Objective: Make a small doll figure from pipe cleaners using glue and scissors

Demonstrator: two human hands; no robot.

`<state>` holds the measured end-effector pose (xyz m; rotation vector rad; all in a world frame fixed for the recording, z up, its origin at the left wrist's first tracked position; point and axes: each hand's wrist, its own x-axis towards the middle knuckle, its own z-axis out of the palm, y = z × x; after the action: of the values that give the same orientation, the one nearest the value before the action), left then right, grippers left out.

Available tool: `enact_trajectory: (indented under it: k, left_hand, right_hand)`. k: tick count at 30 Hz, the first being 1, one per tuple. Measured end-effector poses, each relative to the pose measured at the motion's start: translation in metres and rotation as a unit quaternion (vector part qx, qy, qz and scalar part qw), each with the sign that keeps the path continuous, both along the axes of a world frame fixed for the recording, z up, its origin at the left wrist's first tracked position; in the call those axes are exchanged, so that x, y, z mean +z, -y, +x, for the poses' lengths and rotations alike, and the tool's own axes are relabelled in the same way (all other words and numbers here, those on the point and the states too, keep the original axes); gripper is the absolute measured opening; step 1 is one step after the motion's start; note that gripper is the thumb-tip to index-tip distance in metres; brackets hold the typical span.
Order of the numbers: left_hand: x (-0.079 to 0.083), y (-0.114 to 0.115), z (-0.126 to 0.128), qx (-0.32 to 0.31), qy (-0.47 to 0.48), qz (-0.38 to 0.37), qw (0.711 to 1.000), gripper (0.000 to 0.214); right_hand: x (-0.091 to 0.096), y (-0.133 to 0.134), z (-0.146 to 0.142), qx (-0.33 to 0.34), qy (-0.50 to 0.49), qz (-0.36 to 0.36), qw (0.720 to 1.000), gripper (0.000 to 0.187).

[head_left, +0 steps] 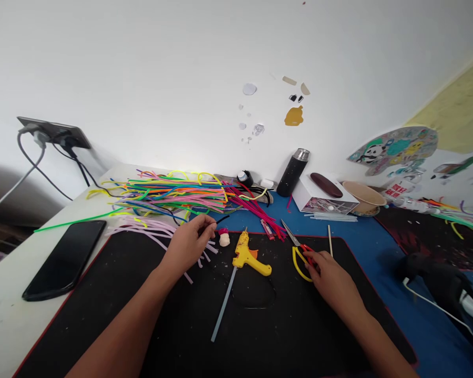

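My left hand (194, 237) pinches a short black pipe cleaner (223, 219), whose free end points right. My right hand (326, 273) has its fingers closed on one handle of the scissors (296, 245). These have red and yellow handles and lie on the black mat with slightly parted blades pointing to the far left. Between both hands rests a yellow glue gun (245, 255) on its side, a long grey-blue glue stick (224, 304) sticking out of its back. A small cream piece with a pink top (224, 238) sits just right of my left fingers.
Bundled coloured pipe cleaners (177, 192) cover the back left. A phone (65, 260) lies left of the mat (260, 336). Behind stand a black flask (292, 172) and a white box (325, 197). A thin stick (330, 240) lies beyond my right hand.
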<state>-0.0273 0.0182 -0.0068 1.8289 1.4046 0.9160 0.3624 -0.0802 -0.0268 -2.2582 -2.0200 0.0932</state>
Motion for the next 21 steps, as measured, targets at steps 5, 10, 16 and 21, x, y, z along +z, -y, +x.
enact_trajectory:
  k: [5, 10, 16, 21]
  left_hand:
    - [-0.001, 0.0, 0.0, -0.012, -0.034, 0.015, 0.999, 0.019]
    - [-0.002, 0.001, 0.002, -0.022, -0.057, 0.026, 0.998, 0.019]
    - [-0.004, 0.001, 0.004, -0.031, -0.084, 0.02, 0.996, 0.02]
    - [-0.003, 0.002, 0.004, -0.034, -0.065, 0.023, 0.997, 0.018]
  right_hand:
    - [0.011, 0.006, -0.017, -0.001, -0.059, 0.071, 0.996, 0.034]
    - [0.022, 0.005, -0.063, 0.102, -0.142, 0.1, 0.98, 0.03]
    - [0.023, -0.008, -0.115, 0.176, -0.138, 0.034, 0.974, 0.038]
    - [0.023, -0.018, -0.134, 0.18, -0.095, -0.013, 0.979, 0.046]
